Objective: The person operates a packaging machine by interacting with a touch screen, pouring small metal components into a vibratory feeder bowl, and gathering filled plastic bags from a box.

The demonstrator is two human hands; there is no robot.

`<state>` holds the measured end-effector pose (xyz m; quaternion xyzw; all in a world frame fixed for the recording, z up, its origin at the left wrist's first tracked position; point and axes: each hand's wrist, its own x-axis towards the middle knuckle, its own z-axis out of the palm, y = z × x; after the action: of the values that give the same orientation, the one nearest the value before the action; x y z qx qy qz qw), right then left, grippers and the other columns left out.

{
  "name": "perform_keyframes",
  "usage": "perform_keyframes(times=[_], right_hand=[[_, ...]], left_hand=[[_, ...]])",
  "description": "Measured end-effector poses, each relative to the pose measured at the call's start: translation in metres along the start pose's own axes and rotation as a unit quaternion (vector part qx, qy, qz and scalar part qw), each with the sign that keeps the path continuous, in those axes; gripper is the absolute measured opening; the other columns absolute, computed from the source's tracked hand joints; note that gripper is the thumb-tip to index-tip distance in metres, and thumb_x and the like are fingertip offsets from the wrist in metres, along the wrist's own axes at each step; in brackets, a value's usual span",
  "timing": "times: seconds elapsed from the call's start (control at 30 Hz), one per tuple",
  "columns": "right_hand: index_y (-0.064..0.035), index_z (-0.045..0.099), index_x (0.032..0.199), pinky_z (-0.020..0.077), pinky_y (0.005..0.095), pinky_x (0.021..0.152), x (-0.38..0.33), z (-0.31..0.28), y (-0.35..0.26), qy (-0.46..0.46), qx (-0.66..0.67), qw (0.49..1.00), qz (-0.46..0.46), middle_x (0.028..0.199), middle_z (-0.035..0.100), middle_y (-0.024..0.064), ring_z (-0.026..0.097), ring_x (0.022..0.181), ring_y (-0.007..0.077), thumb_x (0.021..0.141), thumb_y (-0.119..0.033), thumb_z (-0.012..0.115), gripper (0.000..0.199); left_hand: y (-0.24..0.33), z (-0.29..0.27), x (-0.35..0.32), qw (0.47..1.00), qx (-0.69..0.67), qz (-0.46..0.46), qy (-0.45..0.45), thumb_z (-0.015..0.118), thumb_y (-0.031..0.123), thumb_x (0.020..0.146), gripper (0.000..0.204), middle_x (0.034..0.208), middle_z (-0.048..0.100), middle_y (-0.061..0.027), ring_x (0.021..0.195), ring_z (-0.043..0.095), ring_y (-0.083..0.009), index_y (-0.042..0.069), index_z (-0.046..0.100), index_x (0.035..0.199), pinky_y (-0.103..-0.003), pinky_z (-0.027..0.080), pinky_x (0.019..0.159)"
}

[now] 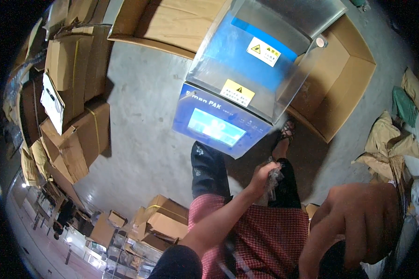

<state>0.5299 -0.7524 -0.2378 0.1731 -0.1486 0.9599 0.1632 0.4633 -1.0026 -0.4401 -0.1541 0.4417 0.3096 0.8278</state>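
Gripping a clear plastic bag (pixel 273 179), left hand (pixel 264 175) fingers closed; right hand (pixel 358 223) blurred, fingers loosely curled, empty.

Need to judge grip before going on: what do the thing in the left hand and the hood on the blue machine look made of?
The item in the left hand looks like thin clear plastic film, crinkled and glinting. The hood seems rigid clear plastic sheet: see-through, flat, softly reflective.

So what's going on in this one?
A person sits in front of a blue machine with a screen and a clear cover. Their left hand is stretched toward it, gripping a small crumpled clear plastic bag. The right hand is raised close to the camera, fingers curled, with nothing visible in it. Open cardboard boxes sit behind and beside the machine.
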Motion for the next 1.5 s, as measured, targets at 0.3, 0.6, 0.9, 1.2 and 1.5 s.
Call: perform_keyframes(times=[0.3,0.6,0.9,1.2,1.5], right_hand=[[-0.0024,0.063,0.076,0.0378,0.0586,0.102,0.009,-0.001,-0.005,-0.022,0.049,0.998,0.035,0.073,0.057,-0.0007,0.064,0.077,0.0214,0.092,-0.006,0.051,0.02],[-0.002,0.058,0.075,0.0373,0.0637,0.099,-0.002,0.015,-0.008,0.042,0.15,0.966,0.205,0.069,0.051,0.0013,0.063,0.074,0.0219,0.091,-0.005,0.051,0.018],[0.001,0.057,0.085,0.0397,0.0594,0.099,0.005,0.014,-0.012,0.024,0.119,0.972,0.203,0.068,0.049,0.0029,0.062,0.07,0.02,0.09,-0.003,0.051,0.009],[0.004,0.055,0.096,0.0421,0.055,0.099,0.023,0.017,-0.008,0.063,0.237,0.891,0.382,0.067,0.047,0.0044,0.062,0.067,0.0181,0.09,-0.002,0.05,0.01],[-0.0003,0.056,0.064,0.0391,0.0641,0.096,0.053,-0.004,-0.002,0.011,0.142,0.936,0.321,0.065,0.046,0.0042,0.059,0.063,0.0227,0.083,0.002,0.054,0.019]], left_hand=[[0.012,0.012,-0.004,0.997,-0.007,-0.061,0.045,0.054,0.04,0.086,0.027,0.078,0.054,-0.0021,0.068,0.049,-0.0143,0.014,0.058,0.085,-0.028,0.036,0.059],[0.0,0.004,0.001,0.993,-0.119,-0.016,0.023,0.054,0.019,0.091,0.019,0.075,0.056,0.0043,0.069,0.052,-0.0076,0.01,0.06,0.076,-0.025,0.041,0.065],[-0.008,0.0,0.004,0.989,-0.144,-0.021,0.032,0.056,0.015,0.09,0.017,0.072,0.056,0.0048,0.065,0.052,-0.0068,0.008,0.062,0.076,-0.024,0.041,0.061],[0.004,0.007,-0.008,0.974,-0.217,-0.033,0.053,0.061,0.015,0.085,0.01,0.074,0.06,0.0028,0.067,0.057,-0.0089,0.007,0.066,0.081,-0.025,0.044,0.061],[0.005,0.006,-0.008,0.975,-0.211,-0.026,0.073,0.062,0.014,0.085,0.01,0.075,0.062,0.0024,0.068,0.058,-0.0093,0.006,0.067,0.081,-0.025,0.045,0.062]])
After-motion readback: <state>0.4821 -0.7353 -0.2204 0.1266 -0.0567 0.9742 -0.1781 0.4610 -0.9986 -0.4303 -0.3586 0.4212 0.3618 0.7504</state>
